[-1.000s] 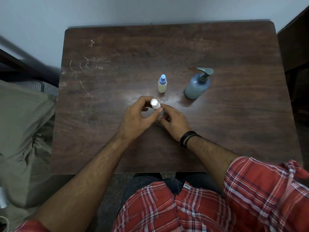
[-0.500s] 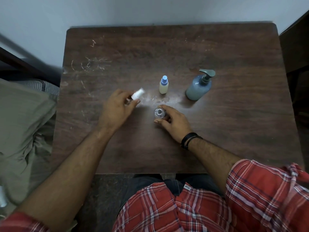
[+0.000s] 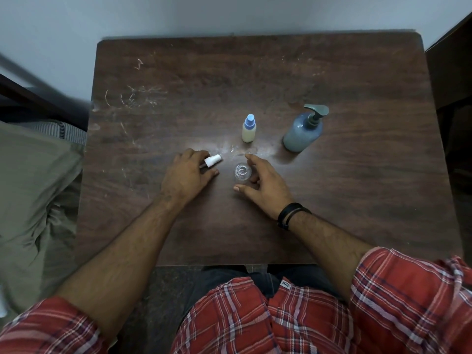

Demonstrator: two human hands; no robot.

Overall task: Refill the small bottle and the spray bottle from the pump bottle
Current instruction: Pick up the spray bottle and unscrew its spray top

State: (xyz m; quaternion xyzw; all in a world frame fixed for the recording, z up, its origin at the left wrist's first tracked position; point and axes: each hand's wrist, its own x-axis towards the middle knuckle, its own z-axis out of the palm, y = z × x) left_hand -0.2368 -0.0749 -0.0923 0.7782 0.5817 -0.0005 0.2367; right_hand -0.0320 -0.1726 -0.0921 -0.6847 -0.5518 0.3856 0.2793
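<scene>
A clear bottle (image 3: 242,171) stands uncapped and upright at the table's middle. My right hand (image 3: 263,181) is open just to its right, with forefinger and thumb spread around the bottle but apart from it. My left hand (image 3: 187,173) lies low on the table to the left and holds the white spray head (image 3: 213,160), whose tip sticks out past the fingers. Behind them stands a small bottle (image 3: 249,129) with a blue cap and pale liquid. The grey-blue pump bottle (image 3: 302,132) is at the back right.
The dark wooden table (image 3: 332,200) is scratched at its back left. A pale wall rises behind it. Green fabric (image 3: 33,200) lies off the left edge, and dark furniture (image 3: 454,85) stands at the right.
The white spray head came off the clear bottle and my left hand carried it left and down to the table. My right hand let go of the bottle and spread its fingers.
</scene>
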